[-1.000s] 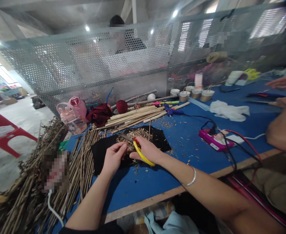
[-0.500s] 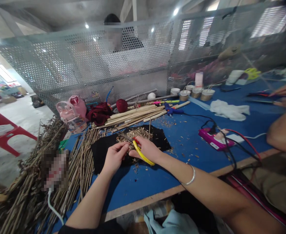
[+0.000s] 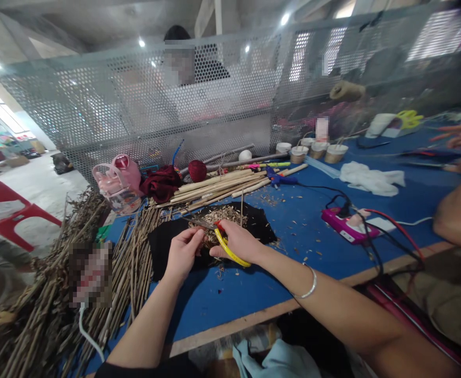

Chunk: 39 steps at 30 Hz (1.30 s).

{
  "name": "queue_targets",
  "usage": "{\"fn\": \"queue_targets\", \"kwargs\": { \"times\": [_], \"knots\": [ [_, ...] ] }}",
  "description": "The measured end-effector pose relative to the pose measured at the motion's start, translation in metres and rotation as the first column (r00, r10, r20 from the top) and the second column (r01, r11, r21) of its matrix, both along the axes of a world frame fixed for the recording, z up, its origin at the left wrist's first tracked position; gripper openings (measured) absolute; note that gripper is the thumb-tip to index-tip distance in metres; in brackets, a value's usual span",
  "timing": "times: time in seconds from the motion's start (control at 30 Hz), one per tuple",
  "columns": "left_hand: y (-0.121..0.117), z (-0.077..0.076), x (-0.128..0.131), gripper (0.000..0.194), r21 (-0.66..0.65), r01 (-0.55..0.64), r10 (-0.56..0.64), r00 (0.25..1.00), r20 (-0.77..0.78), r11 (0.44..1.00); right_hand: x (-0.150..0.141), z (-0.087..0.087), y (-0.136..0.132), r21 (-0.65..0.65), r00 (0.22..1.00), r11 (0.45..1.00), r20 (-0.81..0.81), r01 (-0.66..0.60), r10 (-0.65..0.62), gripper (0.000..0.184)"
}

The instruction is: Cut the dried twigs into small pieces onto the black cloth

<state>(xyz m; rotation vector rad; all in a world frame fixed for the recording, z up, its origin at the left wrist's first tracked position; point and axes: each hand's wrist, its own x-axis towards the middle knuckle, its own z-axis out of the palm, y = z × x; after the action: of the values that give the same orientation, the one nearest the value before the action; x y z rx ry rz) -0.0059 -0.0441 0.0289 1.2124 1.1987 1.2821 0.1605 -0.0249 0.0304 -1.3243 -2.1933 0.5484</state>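
Note:
My right hand (image 3: pixel 238 242) is closed around the yellow handles of a pair of scissors (image 3: pixel 231 253). The dark blades point left, above my left hand (image 3: pixel 183 253). That hand is closed in a pinch, thumb against fingers; whatever is between the fingertips is too small to make out. Both hands are over a black cloth (image 3: pixel 161 247) on the blue table. A heap of pale plant clippings (image 3: pixel 226 214) lies on the cloth just beyond my fingers, with a thin stick (image 3: pixel 242 205) standing up in it.
Dry stalks (image 3: pixel 133 262) are piled at the left. Behind the cloth lie peeled sticks (image 3: pixel 210 188), a blue glue gun (image 3: pixel 279 177) and a pink bottle (image 3: pixel 119 184). At right are a magenta power strip (image 3: pixel 346 226), white gloves (image 3: pixel 372 178) and a co-worker's hand (image 3: pixel 460 135).
My left hand has shifted very slightly, and the scissor blades lie flatter toward the left. The co-worker's hand at the right has lifted with its fingers spread.

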Motion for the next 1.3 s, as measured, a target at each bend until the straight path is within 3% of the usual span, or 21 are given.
{"fn": "queue_targets", "kwargs": {
  "times": [0.23, 0.37, 0.5, 0.77, 1.0, 1.3],
  "knots": [
    [0.0013, -0.0046, -0.0014, 0.035, -0.025, 0.063, -0.063, 0.998, -0.015, 0.998, -0.0010, -0.0041, 0.0017, -0.044, 0.999, 0.999, -0.050, -0.006, 0.004, 0.051],
    [0.0022, -0.0063, -0.0017, 0.035, -0.032, 0.054, -0.055, 0.998, -0.008, 0.998, 0.0000, -0.0056, 0.0038, -0.059, 0.999, 0.997, -0.002, 0.047, -0.047, 0.048],
    [0.0018, -0.0040, -0.0006, 0.036, -0.038, 0.025, -0.024, 1.000, 0.014, 0.999, 0.0009, -0.0031, 0.0035, -0.047, 0.993, 0.994, 0.071, 0.094, -0.091, 0.049],
    [0.0041, -0.0033, -0.0033, 0.035, 0.013, -0.099, 0.099, 0.995, -0.005, 0.995, 0.0035, -0.0022, 0.0042, 0.014, 0.992, 0.999, 0.119, 0.047, -0.048, 0.055],
    [0.0025, -0.0030, -0.0027, 0.034, 0.003, -0.077, 0.077, 0.996, -0.053, 0.997, -0.0004, 0.0006, 0.0012, -0.023, 0.998, 0.999, 0.050, 0.038, -0.036, 0.052],
    [0.0025, -0.0010, -0.0010, 0.040, -0.031, -0.088, 0.087, 0.996, -0.035, 0.996, -0.0002, -0.0007, 0.0036, -0.064, 0.991, 0.991, -0.054, 0.118, -0.121, 0.039]
  ]
}}
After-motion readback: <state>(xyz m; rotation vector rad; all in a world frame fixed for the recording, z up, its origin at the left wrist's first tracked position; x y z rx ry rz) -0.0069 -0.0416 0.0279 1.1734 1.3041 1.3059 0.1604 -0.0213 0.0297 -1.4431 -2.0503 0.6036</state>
